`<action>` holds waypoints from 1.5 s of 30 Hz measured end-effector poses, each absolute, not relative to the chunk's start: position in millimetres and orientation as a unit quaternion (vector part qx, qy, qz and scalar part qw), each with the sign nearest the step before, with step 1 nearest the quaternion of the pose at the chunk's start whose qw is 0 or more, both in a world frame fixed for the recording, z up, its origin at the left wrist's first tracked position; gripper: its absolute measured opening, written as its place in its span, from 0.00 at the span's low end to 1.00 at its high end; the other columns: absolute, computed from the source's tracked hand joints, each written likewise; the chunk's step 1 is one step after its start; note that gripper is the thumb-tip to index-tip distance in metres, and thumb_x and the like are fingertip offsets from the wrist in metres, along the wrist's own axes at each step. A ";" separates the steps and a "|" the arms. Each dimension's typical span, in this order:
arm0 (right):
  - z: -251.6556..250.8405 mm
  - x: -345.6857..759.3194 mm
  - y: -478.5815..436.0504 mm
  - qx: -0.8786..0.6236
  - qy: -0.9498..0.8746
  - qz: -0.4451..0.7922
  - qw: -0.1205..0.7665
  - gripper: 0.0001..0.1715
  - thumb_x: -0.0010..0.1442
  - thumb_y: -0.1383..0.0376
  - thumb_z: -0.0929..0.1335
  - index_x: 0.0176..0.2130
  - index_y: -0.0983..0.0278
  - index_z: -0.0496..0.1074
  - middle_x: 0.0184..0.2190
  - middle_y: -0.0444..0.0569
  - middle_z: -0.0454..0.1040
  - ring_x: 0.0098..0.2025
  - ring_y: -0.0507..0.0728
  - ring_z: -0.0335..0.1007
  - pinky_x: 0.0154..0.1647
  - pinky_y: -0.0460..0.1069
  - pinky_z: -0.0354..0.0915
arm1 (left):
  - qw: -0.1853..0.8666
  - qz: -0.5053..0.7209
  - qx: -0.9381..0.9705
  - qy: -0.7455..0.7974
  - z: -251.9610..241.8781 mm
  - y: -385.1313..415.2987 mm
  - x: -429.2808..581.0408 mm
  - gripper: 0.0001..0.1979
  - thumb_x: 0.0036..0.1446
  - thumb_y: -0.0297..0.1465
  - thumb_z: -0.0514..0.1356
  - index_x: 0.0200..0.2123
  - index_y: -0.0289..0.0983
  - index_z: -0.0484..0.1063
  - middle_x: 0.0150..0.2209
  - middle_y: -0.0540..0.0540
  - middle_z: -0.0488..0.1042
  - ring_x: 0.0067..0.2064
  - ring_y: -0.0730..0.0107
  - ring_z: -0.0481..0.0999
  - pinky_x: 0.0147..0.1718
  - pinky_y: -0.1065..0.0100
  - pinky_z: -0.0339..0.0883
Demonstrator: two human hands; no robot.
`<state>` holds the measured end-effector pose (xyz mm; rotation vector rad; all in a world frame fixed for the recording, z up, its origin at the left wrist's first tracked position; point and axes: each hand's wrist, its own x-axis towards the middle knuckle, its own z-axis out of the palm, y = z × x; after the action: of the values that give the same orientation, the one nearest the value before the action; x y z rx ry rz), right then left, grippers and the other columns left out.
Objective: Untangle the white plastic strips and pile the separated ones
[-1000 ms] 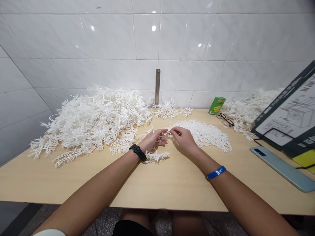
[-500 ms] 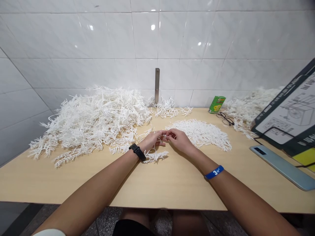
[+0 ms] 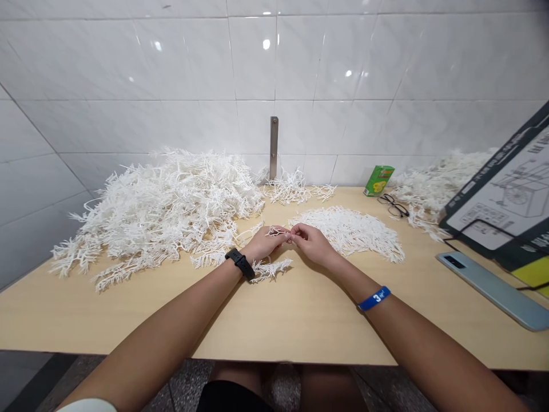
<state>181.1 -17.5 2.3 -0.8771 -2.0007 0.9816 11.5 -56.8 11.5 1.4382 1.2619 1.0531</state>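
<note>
- White branched sprig point(image 3: 275, 230): in the fingers, low over the middle of the table point(image 3: 295, 326), between the big heap and the flat pile; twigs poke out above the left fingers.
- Left hand point(image 3: 265, 243): thumb down against the index finger, nearly no gap, sprig clamped between. Black watch-type band point(image 3: 241, 264) on the wrist.
- Right hand point(image 3: 313, 243): thumb and index closed to a pinch at the sprig's right end, tips meeting the left ones. Exact bit between the tips too small to make out. Blue wristband point(image 3: 374, 298), "3" printed on it.
- Loose sprig point(image 3: 272, 269) on the tabletop, just beside the left wrist.
- Big heap point(image 3: 171, 200) of same white stuff, left side, reaching back near the tiled wall point(image 3: 193, 63).
- Flat pile point(image 3: 360, 232) of short white bits, just beyond right hand.
- Small clump point(image 3: 289, 189) at the back, by the foot of the upright metal strip point(image 3: 273, 146).
- Right rear: green box point(image 3: 378, 181) standing, glasses point(image 3: 388, 199) near it, another white heap point(image 3: 429, 186) partly behind a dark printed carton point(image 3: 493, 200).
- Phone point(image 3: 493, 292) flat, right edge, camera side up.
</note>
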 end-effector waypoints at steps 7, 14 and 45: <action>-1.1 181.4 -13.7 -0.349 -0.756 0.413 0.370 0.08 0.55 0.60 0.65 0.29 0.63 0.67 0.26 0.44 0.71 0.30 0.53 0.65 0.32 0.48 0.59 | 0.444 0.425 0.570 0.545 10.8 -56.3 15.3 0.11 0.51 0.36 0.62 0.35 0.35 0.74 0.22 0.51 0.68 0.25 0.75 0.66 0.26 0.72 0.57; 3.3 182.6 -16.6 -0.365 -0.782 0.351 0.363 0.06 0.56 0.63 0.63 0.30 0.63 0.66 0.25 0.43 0.67 0.29 0.53 0.61 0.30 0.48 0.56 | 0.439 0.406 0.593 0.539 8.0 -54.8 14.8 0.11 0.51 0.34 0.61 0.38 0.36 0.72 0.26 0.50 0.70 0.26 0.75 0.68 0.26 0.73 0.60; 6.1 181.6 -22.9 -0.399 -0.833 0.219 0.314 0.09 0.59 0.65 0.64 0.29 0.64 0.71 0.27 0.46 0.74 0.29 0.52 0.64 0.30 0.47 0.54 | 0.393 0.405 0.606 0.561 10.9 -58.9 16.7 0.06 0.50 0.30 0.58 0.33 0.36 0.70 0.19 0.55 0.65 0.20 0.78 0.60 0.23 0.73 0.56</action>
<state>181.6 -22.9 6.1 -1.0533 -2.1967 0.5770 16.7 -58.9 10.9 1.5372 1.4236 1.0284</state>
